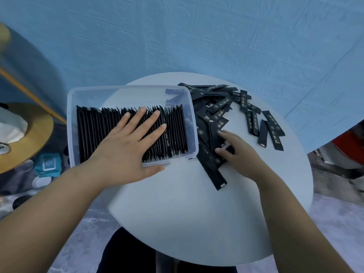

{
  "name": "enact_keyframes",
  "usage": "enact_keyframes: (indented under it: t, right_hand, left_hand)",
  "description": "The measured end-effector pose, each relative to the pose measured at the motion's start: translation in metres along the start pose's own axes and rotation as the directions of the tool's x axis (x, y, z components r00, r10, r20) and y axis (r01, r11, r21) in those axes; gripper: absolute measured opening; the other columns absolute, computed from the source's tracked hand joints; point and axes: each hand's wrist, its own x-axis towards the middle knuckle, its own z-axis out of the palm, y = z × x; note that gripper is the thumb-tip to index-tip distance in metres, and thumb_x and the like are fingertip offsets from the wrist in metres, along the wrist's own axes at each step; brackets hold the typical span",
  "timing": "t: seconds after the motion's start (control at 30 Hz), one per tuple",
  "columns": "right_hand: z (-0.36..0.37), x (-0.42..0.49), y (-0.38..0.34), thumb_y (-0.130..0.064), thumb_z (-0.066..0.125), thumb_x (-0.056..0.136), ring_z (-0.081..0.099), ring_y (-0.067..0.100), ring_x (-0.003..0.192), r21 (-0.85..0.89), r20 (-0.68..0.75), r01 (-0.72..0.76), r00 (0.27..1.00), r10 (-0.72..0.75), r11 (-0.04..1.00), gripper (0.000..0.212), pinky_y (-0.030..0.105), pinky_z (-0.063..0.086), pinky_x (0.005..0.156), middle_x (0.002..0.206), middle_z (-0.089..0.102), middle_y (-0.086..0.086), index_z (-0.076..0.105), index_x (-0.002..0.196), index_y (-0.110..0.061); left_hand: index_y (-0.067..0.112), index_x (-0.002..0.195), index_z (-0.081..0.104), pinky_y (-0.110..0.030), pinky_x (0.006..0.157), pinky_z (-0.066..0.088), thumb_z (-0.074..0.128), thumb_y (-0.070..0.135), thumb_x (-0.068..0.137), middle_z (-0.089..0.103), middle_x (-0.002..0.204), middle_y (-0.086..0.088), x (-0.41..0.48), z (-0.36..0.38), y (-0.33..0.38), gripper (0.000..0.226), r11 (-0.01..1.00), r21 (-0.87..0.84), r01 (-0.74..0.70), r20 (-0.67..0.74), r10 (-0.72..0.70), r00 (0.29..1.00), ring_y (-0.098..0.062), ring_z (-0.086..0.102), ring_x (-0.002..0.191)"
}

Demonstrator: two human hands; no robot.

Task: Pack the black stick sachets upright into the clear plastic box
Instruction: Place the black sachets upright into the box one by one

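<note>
Most sachets (130, 133) stand packed; left hand (126, 146) spread flat steadies them, right hand (236, 152) fingering the loose pile (216, 123) at 3 o'clock of the box (71, 123), grip unclear, next batch to gather

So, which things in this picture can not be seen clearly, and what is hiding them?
- Head view: the middle of the packed sachets is covered by the left hand.
- Head view: whether the right hand pinches a loose sachet is unclear; its fingertips lie on the loose pile.
- Head view: the gold print on the pile is too small to read.
- Head view: the clear plastic box hides the pile's left edge.
</note>
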Motion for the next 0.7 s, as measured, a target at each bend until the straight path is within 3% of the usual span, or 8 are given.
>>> enact_keyframes:
  t: [0.1,0.23,0.27,0.37,0.43,0.5,0.6,0.7]
  right_hand:
    - [-0.002,-0.005,0.000,-0.027,0.069,0.083,0.044,0.011,0.123,0.024,-0.125,0.034,0.992,-0.030,0.999,0.044,0.021,0.031,0.100,0.127,0.052,-0.010,0.056,0.126,-0.027]
    - [-0.008,-0.007,-0.002,-0.035,0.075,0.075,0.039,0.012,0.121,-0.044,0.045,0.043,0.998,-0.041,0.998,0.047,0.021,0.028,0.095,0.119,0.049,-0.013,0.058,0.119,-0.033]
    - [-0.008,-0.008,-0.001,-0.038,0.077,0.072,0.036,0.014,0.125,-0.048,0.043,0.017,0.999,-0.015,0.999,0.053,0.023,0.027,0.098,0.124,0.046,-0.011,0.056,0.121,-0.032]
    - [-0.008,-0.014,0.003,-0.046,0.078,0.067,0.032,0.023,0.128,-0.063,-0.186,-0.170,0.970,0.156,0.983,0.074,0.034,0.030,0.103,0.134,0.038,0.001,0.047,0.130,-0.024]
    - [-0.005,-0.019,0.004,-0.055,0.074,0.067,0.043,0.022,0.119,-0.062,-0.244,-0.290,0.932,0.268,0.955,0.076,0.036,0.040,0.094,0.129,0.041,0.004,0.046,0.128,-0.020]
    - [0.001,-0.023,0.004,-0.059,0.069,0.070,0.051,0.018,0.099,-0.106,-0.208,-0.337,0.928,0.310,0.936,0.068,0.031,0.042,0.077,0.114,0.050,-0.001,0.048,0.122,-0.019]
    - [0.007,-0.025,0.001,-0.044,0.069,0.079,0.054,0.016,0.085,-0.065,-0.189,-0.290,0.943,0.274,0.955,0.048,0.028,0.039,0.067,0.096,0.057,-0.004,0.052,0.118,-0.021]
    - [0.006,-0.023,0.003,-0.023,0.065,0.086,0.056,0.019,0.084,0.093,-0.189,-0.282,0.937,0.295,0.955,0.042,0.030,0.044,0.066,0.095,0.057,-0.003,0.049,0.125,-0.021]
  left_hand:
    - [0.021,0.145,0.024,-0.036,0.113,0.004,0.029,0.072,0.079,0.021,0.153,-0.006,0.000,-0.003,0.002,0.083,1.000,-0.002,0.002,0.004,-0.002,1.000,-0.018,0.014,0.140]
    - [0.025,0.146,0.019,-0.034,0.115,-0.003,0.025,0.074,0.079,0.012,0.155,-0.002,-0.001,-0.004,0.002,0.084,1.000,-0.007,0.022,0.027,-0.022,0.999,-0.015,0.007,0.142]
    - [0.025,0.146,0.019,-0.034,0.115,-0.003,0.024,0.075,0.079,0.012,0.155,-0.002,0.000,-0.004,0.002,0.084,1.000,-0.003,0.023,0.027,-0.023,0.999,-0.015,0.007,0.141]
    - [0.023,0.145,0.022,-0.034,0.114,-0.001,0.026,0.074,0.079,0.015,0.154,-0.004,0.000,-0.005,0.003,0.083,1.000,0.007,0.020,0.037,-0.020,0.999,-0.016,0.010,0.141]
    - [0.024,0.146,0.020,-0.033,0.115,-0.004,0.025,0.074,0.079,0.013,0.155,-0.003,-0.001,-0.005,0.003,0.084,1.000,0.003,0.022,0.048,-0.023,0.999,-0.015,0.007,0.141]
    - [0.024,0.146,0.019,-0.032,0.115,-0.006,0.024,0.075,0.079,0.012,0.155,-0.002,-0.001,-0.005,0.003,0.084,1.000,0.001,0.023,0.049,-0.023,0.999,-0.014,0.005,0.142]
    - [0.025,0.146,0.017,-0.032,0.115,-0.009,0.018,0.078,0.079,0.008,0.155,0.000,-0.001,-0.005,0.003,0.085,1.000,-0.002,0.028,0.052,-0.028,0.998,-0.013,0.001,0.142]
    - [0.024,0.146,0.018,-0.033,0.115,-0.007,0.009,0.079,0.081,0.011,0.155,-0.002,-0.001,-0.005,0.003,0.085,1.000,-0.001,0.025,0.049,-0.025,0.998,-0.016,0.003,0.143]
